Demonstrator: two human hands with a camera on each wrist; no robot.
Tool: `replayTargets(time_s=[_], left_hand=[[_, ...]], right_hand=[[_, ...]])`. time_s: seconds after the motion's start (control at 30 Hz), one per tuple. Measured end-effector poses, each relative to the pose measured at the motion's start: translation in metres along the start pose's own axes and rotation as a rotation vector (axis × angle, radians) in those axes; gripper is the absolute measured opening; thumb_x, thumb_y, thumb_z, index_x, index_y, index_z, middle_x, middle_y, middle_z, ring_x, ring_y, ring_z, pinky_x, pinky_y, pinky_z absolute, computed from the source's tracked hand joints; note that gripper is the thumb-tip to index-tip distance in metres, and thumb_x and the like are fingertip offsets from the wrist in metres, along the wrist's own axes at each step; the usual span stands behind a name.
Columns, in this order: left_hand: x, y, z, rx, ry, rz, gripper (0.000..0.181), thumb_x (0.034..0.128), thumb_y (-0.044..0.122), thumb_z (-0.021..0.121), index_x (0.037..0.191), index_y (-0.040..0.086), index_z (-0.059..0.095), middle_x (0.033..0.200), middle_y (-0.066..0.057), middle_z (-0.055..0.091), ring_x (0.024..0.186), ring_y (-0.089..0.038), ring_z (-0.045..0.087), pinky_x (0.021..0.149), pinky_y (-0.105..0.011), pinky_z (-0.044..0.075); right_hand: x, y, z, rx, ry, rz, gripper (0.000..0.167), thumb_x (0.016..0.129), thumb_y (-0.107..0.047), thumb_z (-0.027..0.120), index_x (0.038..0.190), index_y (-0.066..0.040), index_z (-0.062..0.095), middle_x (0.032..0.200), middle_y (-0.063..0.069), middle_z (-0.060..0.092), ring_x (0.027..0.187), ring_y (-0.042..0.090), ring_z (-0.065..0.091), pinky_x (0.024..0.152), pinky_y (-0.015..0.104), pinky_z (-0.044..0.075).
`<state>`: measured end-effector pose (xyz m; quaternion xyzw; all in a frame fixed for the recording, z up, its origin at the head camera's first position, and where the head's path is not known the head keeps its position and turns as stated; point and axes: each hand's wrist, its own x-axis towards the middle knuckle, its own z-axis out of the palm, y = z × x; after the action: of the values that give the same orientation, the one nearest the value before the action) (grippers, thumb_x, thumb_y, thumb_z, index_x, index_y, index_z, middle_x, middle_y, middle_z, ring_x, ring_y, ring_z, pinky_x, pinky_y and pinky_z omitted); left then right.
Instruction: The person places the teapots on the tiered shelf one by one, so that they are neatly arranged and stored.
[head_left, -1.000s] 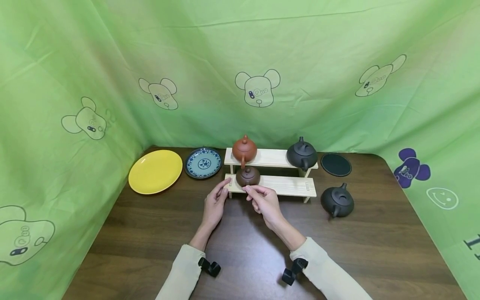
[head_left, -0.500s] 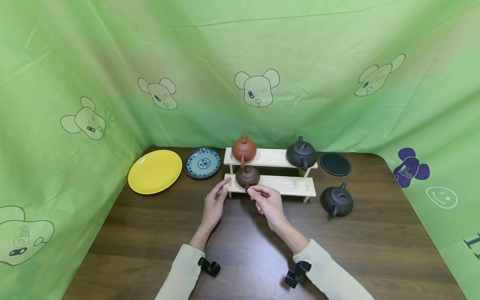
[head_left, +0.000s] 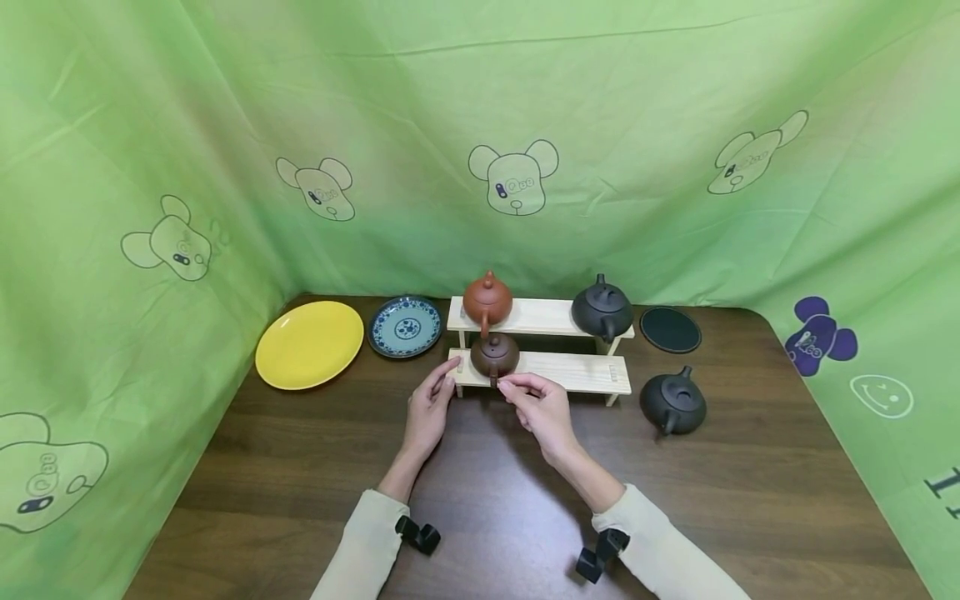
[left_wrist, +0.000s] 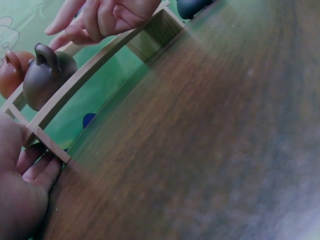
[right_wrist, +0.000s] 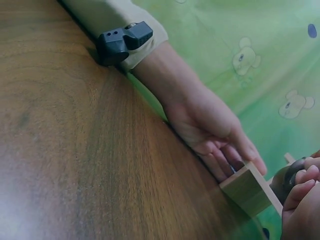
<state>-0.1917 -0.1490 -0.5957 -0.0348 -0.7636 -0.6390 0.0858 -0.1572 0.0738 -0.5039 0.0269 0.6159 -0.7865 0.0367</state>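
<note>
brown teapot (head_left: 495, 353) sits near the left end of the lower shelf (head_left: 573, 372), likely rigid, smallish and breakable; take it by the handle (head_left: 493, 382) facing you. your right grip (head_left: 542, 412) is parted beside that handle; your left grip (head_left: 427, 417) clasps the shelf's end. its lid (head_left: 493, 340) hides any contents.
</note>
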Motion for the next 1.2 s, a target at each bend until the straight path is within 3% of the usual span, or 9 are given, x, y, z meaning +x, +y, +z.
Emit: replayTargets(time_s=[0.13,0.4,0.57,0.73,0.8,0.9,1.1,1.2], left_hand=[[-0.001,0.002,0.001,-0.011,0.006,0.005,0.035,0.1154,0.025,0.063,0.148,0.032,0.073,0.110,0.008,0.082,0.099,-0.010,0.072,0.086,-0.024,0.055],[-0.007,0.017,0.003,-0.008,0.021,0.034,0.034,0.1156,0.026,0.062,0.148,0.031,0.073,0.122,0.002,0.082,0.106,-0.006,0.072,0.090,-0.022,0.055],[-0.011,0.028,0.002,-0.013,0.025,0.109,0.035,0.1161,0.025,0.061,0.148,0.018,0.073,0.117,-0.009,0.082,0.101,-0.010,0.070,0.086,-0.025,0.054],[-0.005,0.013,0.001,-0.011,0.011,0.035,0.034,0.1157,0.027,0.062,0.148,0.027,0.073,0.113,0.002,0.082,0.100,-0.008,0.070,0.088,-0.023,0.055],[-0.002,0.005,0.000,-0.015,-0.001,-0.013,0.035,0.1153,0.027,0.063,0.148,0.032,0.073,0.117,0.006,0.082,0.105,-0.009,0.072,0.092,-0.023,0.055],[0.001,-0.005,-0.001,-0.014,-0.015,-0.035,0.036,0.1154,0.027,0.063,0.149,0.036,0.072,0.121,0.006,0.082,0.109,-0.013,0.073,0.094,-0.025,0.056],[0.002,-0.005,-0.001,-0.031,-0.024,-0.071,0.036,0.1155,0.026,0.063,0.147,0.042,0.072,0.118,0.007,0.082,0.107,-0.015,0.072,0.093,-0.025,0.054],[0.002,-0.005,-0.002,-0.028,-0.028,-0.050,0.036,0.1156,0.028,0.063,0.148,0.039,0.071,0.115,0.005,0.082,0.103,-0.014,0.070,0.090,-0.025,0.053]], right_hand=[[-0.003,-0.001,-0.005,-0.009,-0.005,-0.003,0.021,0.100,0.001,0.078,0.115,0.016,0.075,0.076,-0.002,0.068,0.051,0.005,0.043,0.047,0.018,0.031],[-0.011,-0.005,-0.018,-0.037,-0.001,-0.007,0.020,0.101,-0.001,0.078,0.115,0.014,0.076,0.077,-0.003,0.070,0.053,0.004,0.044,0.049,0.018,0.033],[-0.015,-0.006,-0.027,-0.076,-0.010,0.012,0.020,0.101,-0.002,0.078,0.115,0.011,0.077,0.080,0.000,0.071,0.053,0.003,0.043,0.049,0.017,0.033],[-0.019,-0.005,-0.035,-0.113,-0.028,0.027,0.022,0.102,-0.002,0.077,0.119,0.011,0.076,0.085,0.007,0.073,0.054,0.004,0.044,0.049,0.018,0.034],[-0.021,-0.005,-0.039,-0.135,-0.035,0.029,0.024,0.102,-0.003,0.076,0.122,0.011,0.074,0.085,0.005,0.073,0.055,0.004,0.045,0.050,0.018,0.034],[-0.025,-0.005,-0.046,-0.163,-0.049,0.031,0.029,0.102,-0.004,0.076,0.126,0.012,0.071,0.086,0.000,0.070,0.057,0.005,0.046,0.051,0.018,0.035],[-0.035,-0.007,-0.062,-0.191,-0.080,0.017,0.033,0.103,-0.005,0.076,0.131,0.010,0.066,0.089,-0.003,0.064,0.064,0.007,0.050,0.051,0.018,0.035],[-0.040,-0.010,-0.070,-0.201,-0.094,0.008,0.035,0.103,-0.006,0.075,0.132,0.010,0.063,0.090,-0.002,0.064,0.065,0.007,0.051,0.051,0.018,0.035]])
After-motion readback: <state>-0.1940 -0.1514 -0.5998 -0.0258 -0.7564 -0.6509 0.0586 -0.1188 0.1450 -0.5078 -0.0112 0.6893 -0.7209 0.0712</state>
